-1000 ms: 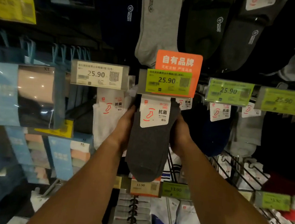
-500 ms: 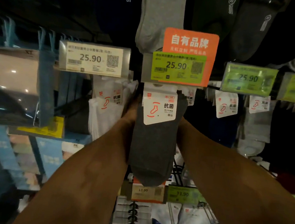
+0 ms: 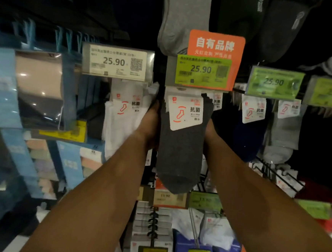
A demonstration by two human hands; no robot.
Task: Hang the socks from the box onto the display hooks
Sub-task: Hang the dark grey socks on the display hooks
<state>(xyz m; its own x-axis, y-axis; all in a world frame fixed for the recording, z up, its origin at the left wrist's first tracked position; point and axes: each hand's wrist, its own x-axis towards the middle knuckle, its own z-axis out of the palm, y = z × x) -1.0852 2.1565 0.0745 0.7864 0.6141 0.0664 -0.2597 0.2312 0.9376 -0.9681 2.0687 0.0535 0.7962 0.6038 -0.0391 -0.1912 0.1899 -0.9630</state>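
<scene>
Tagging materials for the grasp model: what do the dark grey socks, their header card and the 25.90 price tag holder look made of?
Dark grey socks: knit fabric, matte; fine texture, limp hang, soft rounded toe.
Header card: likely thin white printed card; flat, crisp cut edges.
Price tag holder: probably clear glossy plastic sleeve over a paper label; pale glare along its edges.
The left hand and right hand flank the socks.

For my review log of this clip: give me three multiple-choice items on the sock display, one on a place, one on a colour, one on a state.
1. The dark grey socks hang below which tag?
A. the green 25.90 tag
B. a red tag
C. a blue tag

2. The socks just left of them are:
A. red
B. white
C. black

3. The left hand is:
A. hanging idle
B. against the socks' edge
C. on a tag

Answers:
A, the tag sits directly above.
B, the white socks hang there.
B, it lies along their left side.
</scene>
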